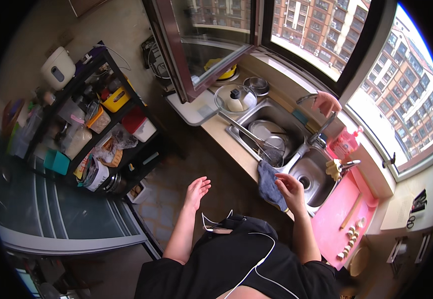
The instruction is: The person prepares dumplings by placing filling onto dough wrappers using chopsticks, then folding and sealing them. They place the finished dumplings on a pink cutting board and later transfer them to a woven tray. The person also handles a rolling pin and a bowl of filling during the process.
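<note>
My left hand (198, 189) is held out over the floor with its fingers apart and nothing in it. On the other side, my right hand (290, 187) hovers by the edge of the small sink basin (315, 179), its fingers curled loosely, holding nothing visible. A blue-grey cloth (270, 185) hangs over the counter edge beside my right hand. The larger basin holds a metal pan (266, 129) and wire strainers (273, 155). To the right, a pink mat (332, 220) bears a wooden rolling pin (351, 211) and several small round pieces (347, 246).
A glass lid (235, 98) lies beyond the larger basin, near a white cutting board (194, 108). An open window sash (201, 86) juts over the counter. The faucet (317, 138) stands behind the basins. A black shelf (89, 112) with containers is at the left, near a sliding glass door (70, 213).
</note>
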Tool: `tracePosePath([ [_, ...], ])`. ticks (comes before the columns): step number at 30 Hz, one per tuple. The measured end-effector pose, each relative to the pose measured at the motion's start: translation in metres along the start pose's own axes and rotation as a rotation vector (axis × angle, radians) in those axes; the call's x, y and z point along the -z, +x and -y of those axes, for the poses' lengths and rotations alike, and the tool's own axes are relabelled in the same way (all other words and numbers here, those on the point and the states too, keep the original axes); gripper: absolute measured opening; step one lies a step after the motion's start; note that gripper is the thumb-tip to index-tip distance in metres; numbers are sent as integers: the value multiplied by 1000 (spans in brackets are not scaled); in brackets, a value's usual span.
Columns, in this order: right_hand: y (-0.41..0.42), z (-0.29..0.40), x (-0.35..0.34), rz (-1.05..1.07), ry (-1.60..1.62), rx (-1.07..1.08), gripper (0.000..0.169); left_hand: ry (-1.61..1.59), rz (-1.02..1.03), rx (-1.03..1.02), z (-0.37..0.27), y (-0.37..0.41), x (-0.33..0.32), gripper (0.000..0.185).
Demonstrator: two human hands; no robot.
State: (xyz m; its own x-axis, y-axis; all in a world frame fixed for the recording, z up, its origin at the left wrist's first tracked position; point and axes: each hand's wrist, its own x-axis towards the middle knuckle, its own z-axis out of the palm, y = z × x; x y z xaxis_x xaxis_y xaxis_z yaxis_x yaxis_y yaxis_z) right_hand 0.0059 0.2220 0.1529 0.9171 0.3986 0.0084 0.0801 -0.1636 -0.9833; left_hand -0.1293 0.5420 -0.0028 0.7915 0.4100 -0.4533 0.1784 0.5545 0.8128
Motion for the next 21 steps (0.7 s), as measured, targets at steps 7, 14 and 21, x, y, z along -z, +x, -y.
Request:
tracePosePath([
  [7, 104, -27, -20, 92, 36, 13, 21, 83, 41, -132, -64, 64, -15, 33],
  [14, 194, -66, -10, 83, 80, -22, 22, 352, 80, -195, -138, 170, -73, 35],
  [21, 234, -114, 1, 66, 45, -132, 23, 697, 75, -451, -142, 313, -150, 37],
])
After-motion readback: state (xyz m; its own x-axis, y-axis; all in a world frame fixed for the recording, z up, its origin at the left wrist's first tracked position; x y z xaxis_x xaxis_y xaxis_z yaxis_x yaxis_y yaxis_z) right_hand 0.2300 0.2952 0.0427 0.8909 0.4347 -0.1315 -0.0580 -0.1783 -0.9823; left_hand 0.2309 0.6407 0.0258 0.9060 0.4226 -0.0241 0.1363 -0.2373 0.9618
